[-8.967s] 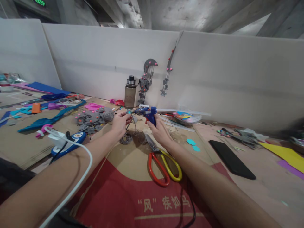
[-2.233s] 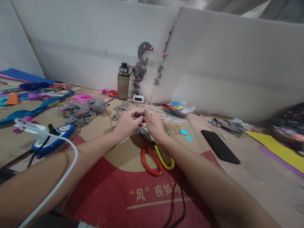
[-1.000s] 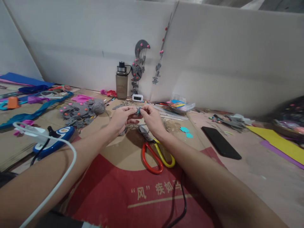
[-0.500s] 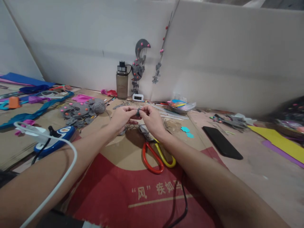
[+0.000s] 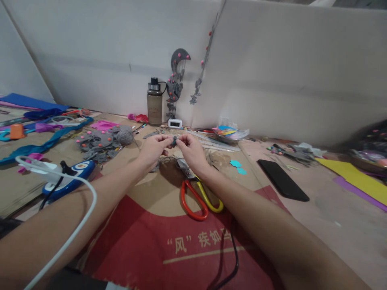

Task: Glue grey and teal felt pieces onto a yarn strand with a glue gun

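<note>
My left hand (image 5: 154,150) and my right hand (image 5: 192,152) meet above the cardboard, fingertips pinched together on a small grey felt piece (image 5: 174,140). A thin grey yarn strand hangs from it toward a loose coil (image 5: 165,162) on the cardboard below. Scissors with one red and one yellow handle (image 5: 199,196) lie just under my right wrist. A grey yarn ball (image 5: 124,136) sits to the left beside several grey felt cutouts with pink dots (image 5: 96,143).
A brown water bottle (image 5: 154,102) and small white clock (image 5: 175,123) stand by the white back wall, under hanging grey felt ornaments (image 5: 177,76). A black phone (image 5: 282,180) lies right. A blue-white device (image 5: 68,180) with white cable sits left. Yellow foam sheet (image 5: 353,176) far right.
Nine seconds ago my right hand held a blue glue gun; it is gone from view now. Both hands have since closed on the small grey piece and barely shifted in the last second.
</note>
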Motion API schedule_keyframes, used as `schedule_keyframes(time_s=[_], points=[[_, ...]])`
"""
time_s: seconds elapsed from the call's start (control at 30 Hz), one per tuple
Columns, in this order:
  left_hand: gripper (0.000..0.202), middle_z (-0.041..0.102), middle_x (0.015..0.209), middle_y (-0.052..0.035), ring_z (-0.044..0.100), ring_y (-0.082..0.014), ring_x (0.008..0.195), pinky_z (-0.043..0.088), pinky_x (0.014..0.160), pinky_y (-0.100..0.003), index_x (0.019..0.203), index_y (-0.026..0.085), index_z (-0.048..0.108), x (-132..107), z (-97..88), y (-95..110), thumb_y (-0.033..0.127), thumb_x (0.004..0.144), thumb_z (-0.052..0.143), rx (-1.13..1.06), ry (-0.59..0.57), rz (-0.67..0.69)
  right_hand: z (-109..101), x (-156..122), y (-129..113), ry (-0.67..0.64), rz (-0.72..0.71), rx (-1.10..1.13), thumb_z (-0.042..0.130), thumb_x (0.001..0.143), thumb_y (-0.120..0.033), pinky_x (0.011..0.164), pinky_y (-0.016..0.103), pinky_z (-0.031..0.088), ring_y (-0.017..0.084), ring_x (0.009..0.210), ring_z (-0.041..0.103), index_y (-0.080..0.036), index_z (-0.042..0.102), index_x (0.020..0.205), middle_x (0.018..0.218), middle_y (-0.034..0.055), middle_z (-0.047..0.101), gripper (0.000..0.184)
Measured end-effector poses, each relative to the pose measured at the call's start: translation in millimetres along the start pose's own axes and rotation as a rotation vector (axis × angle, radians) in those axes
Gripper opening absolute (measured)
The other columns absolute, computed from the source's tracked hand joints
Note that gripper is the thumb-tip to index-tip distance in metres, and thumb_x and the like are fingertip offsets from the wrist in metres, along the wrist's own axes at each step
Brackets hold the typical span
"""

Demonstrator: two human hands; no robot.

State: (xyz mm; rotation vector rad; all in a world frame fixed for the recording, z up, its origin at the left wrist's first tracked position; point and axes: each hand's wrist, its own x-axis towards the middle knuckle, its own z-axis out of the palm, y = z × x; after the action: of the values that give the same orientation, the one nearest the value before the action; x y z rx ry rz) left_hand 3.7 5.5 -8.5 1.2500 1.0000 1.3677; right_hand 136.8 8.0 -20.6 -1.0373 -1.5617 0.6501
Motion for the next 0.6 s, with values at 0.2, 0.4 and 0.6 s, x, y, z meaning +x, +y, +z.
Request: schedule_keyframes(time_s=[0.2, 0.4, 0.6], points=[[0.017, 0.06, 0.066, -0.0035, 0.052, -0.0092, 0.059, 0.041, 0.05, -0.02, 0.069, 0.012, 0.066, -0.6, 1.4, 2.6, 0.027, 0.062, 0.071, -0.149, -0.123, -0.04, -0.9, 1.6, 0.3, 0.045, 0.055, 0.02, 0.05, 0.076, -0.032, 0.058, 0.023, 0.035, 0.01, 0.058, 0.043, -0.018, 0.053, 0.072, 0.063, -0.0032, 0.051, 0.015], [0.025, 0.061, 0.069, -0.0025, 0.052, -0.0093, 0.06, 0.041, 0.054, -0.021, 0.076, 0.012, 0.067, 0.9, 0.6, 1.5, 0.031, 0.06, 0.074, -0.037, -0.146, 0.033, -1.6, 2.9, 1.5, 0.058, 0.084, 0.041, 0.051, 0.075, -0.032, 0.058, 0.023, 0.034, 0.01, 0.057, 0.042, -0.018, 0.052, 0.068, 0.06, -0.0042, 0.049, 0.016], [0.022, 0.06, 0.066, 0.0002, 0.048, -0.0077, 0.053, 0.039, 0.051, -0.022, 0.075, 0.013, 0.066, -3.2, 1.1, 4.2, 0.031, 0.062, 0.071, 0.231, -0.081, 0.163, -0.6, -0.2, -3.1, 0.049, 0.073, 0.008, 0.052, 0.075, -0.033, 0.057, 0.024, 0.033, 0.01, 0.057, 0.043, -0.017, 0.054, 0.07, 0.062, -0.0039, 0.051, 0.017]])
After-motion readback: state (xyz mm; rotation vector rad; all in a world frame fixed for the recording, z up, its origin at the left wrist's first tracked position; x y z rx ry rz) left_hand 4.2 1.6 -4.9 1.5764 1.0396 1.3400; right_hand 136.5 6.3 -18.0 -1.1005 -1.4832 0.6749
